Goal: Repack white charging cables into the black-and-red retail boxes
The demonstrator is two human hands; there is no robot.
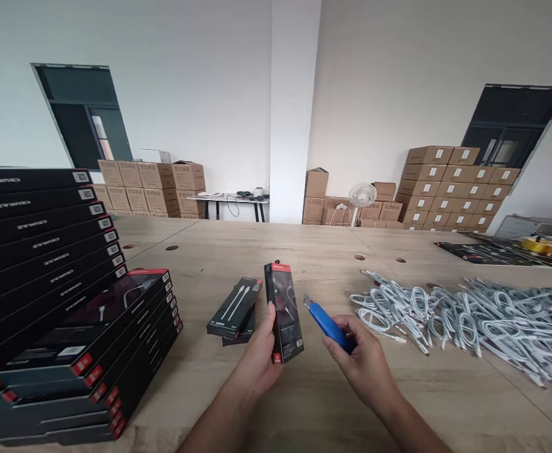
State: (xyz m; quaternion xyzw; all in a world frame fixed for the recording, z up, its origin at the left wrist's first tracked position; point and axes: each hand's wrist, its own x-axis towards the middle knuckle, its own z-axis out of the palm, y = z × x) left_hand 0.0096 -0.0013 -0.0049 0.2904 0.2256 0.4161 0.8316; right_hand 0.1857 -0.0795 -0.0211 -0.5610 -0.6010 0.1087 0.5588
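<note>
My left hand (260, 352) is closed around a slim black and red cable box (289, 308), held tilted above the table with its printed face showing. In my right hand (363, 355) is a blue utility knife (326, 322); its blade points up and left toward the box, with a gap between them. Just left of the held box, a few similar black boxes (235, 307) lie stacked on the wooden table, the top one picturing two white cables. Whether the held box is cut or sealed I cannot tell.
Tall stacks of black boxes (44, 251) rise at the left. Many coiled white cables (469, 314) are spread over the right side of the wooden table (304, 421). Flat black printed sheets (488, 253) lie at the far right. Cartons (427, 189) and a fan (362, 195) stand beyond the table.
</note>
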